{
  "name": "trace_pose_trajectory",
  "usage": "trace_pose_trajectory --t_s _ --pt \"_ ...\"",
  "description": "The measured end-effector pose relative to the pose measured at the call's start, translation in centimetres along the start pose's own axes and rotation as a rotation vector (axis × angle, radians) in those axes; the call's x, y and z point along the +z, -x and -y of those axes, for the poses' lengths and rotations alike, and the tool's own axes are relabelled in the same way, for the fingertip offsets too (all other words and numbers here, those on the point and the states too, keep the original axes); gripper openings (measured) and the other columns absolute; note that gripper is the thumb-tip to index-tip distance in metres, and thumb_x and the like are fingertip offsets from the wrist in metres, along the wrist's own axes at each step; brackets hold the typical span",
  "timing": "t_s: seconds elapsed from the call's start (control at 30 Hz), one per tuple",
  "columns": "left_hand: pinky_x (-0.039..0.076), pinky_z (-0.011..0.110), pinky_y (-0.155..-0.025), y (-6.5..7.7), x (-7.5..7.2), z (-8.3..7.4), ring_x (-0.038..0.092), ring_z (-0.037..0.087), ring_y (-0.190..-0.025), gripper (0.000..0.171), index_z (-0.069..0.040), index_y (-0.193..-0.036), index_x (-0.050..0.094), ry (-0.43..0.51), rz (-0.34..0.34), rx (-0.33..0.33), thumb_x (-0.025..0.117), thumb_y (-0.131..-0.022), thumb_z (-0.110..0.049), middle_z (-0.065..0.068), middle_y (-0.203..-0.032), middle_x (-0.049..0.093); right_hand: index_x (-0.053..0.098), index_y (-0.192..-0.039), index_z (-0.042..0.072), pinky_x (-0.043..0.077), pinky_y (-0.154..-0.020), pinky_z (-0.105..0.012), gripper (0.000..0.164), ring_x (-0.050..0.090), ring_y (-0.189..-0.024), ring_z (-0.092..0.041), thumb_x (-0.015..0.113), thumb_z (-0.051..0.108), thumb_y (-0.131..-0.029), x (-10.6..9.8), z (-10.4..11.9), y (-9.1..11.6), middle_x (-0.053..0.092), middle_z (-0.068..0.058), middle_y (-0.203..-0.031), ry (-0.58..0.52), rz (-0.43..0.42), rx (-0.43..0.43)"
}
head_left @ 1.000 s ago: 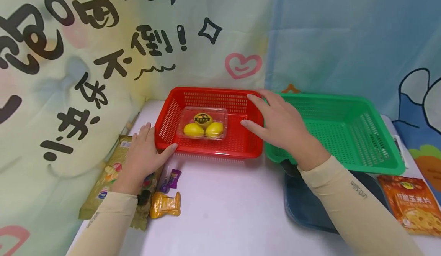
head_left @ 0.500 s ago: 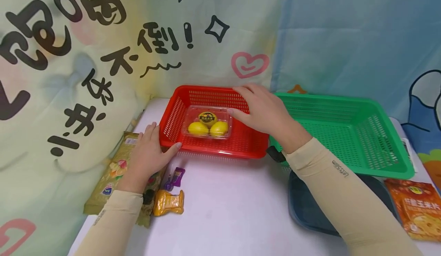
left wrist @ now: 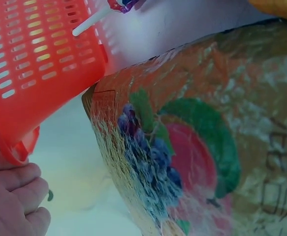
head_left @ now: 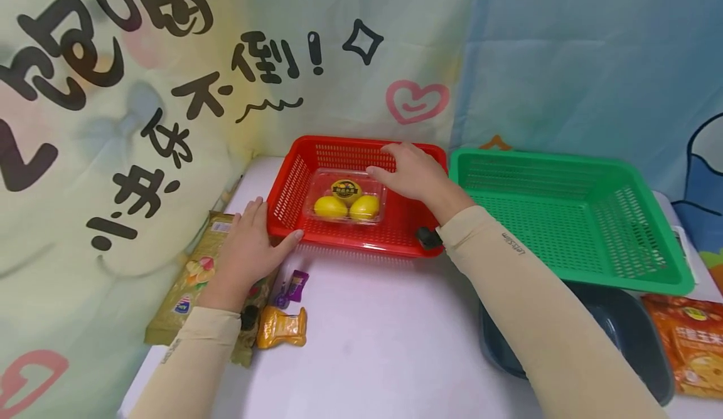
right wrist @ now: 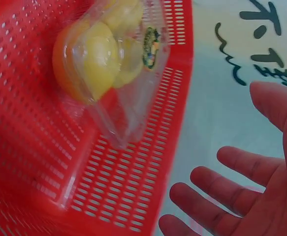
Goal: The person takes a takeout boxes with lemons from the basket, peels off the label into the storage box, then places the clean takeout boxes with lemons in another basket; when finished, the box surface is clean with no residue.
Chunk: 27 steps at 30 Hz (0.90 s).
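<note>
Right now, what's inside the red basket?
A clear plastic box lies inside the red basket, with three yellow fruits visible in it. Whatever is directly beneath the fruits is covered, so I can't tell.

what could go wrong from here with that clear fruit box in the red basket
The right hand, open near the clear fruit box, could slip on its glossy plastic. The red basket might tilt or slide if the left hand at its corner presses hard, perhaps pushing the purple-wrapped candy just in front.
</note>
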<state>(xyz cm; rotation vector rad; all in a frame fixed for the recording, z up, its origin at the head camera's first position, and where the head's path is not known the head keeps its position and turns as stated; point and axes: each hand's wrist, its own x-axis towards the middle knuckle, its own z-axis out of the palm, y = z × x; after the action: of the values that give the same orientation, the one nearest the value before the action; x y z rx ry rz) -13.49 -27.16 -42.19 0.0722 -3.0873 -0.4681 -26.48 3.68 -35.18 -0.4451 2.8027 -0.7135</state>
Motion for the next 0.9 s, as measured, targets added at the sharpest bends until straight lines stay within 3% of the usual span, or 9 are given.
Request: trace_pose_trajectory --t_s 0.23,0.63,0.9 --pt "0.015 0.063 -0.132 -0.1 0.0 -0.1 0.023 0.044 -0.160 0.109 0.003 -0.163 0.024 0.002 0.013 -0.004 0.060 -0.092 -0.071 0.024 -0.171 0.026 0.041 -0.158 0.009 0.054 -0.111 -0.054 0.080 0.050 -0.140 -0.032 0.069 0.051 -0.096 1.4 -0.1 -1.6 0.051 -0.014 -0.156 -0.064 0.033 0.096" --pt "0.015 0.062 -0.133 -0.5 0.1 -0.4 0.025 0.042 -0.160 0.109 0.000 -0.164 0.025 -0.009 0.023 -0.010 0.062 -0.090 -0.071 0.022 -0.171 0.028 0.049 -0.148 0.001 0.055 -0.111 -0.052 0.075 0.059 -0.124 -0.034 0.063 0.056 -0.098 3.0 -1.7 -3.6 0.061 -0.019 -0.142 -0.116 0.160 0.282" --pt "0.014 0.062 -0.133 -0.3 -0.3 0.1 0.026 0.041 -0.160 0.109 0.001 -0.164 0.026 -0.020 0.016 -0.027 0.062 -0.090 -0.071 0.022 -0.171 0.029 0.050 -0.151 0.002 0.049 -0.118 -0.053 0.080 0.057 -0.131 -0.035 0.059 0.061 -0.098 4.4 -1.6 -4.6 0.059 -0.018 -0.147 -0.198 0.213 0.336"
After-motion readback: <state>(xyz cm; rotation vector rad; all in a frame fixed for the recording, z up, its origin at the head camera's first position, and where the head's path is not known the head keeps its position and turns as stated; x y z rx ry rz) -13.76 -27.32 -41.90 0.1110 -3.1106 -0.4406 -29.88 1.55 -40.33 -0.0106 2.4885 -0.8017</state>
